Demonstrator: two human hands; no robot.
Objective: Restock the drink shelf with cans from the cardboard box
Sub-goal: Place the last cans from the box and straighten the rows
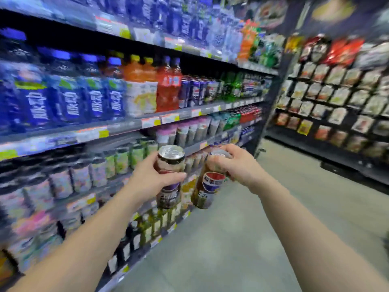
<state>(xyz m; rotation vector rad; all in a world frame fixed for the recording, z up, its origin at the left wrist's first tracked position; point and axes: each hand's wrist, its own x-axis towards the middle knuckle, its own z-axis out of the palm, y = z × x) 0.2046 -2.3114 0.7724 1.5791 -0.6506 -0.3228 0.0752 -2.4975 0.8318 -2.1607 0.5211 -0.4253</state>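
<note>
Both hands (151, 182) grip cans (169, 175) — beside shelf (126, 127)

I see two tall slim cans side by side, close but apart. The left can (169, 175) stands upright, silver lid up, its dark brown body blurred. The right can (207, 187) tilts, base toward the left can, showing a red, white and blue round logo. Behind them the drink shelf (126, 127) holds rows of bottles and cans.
</note>
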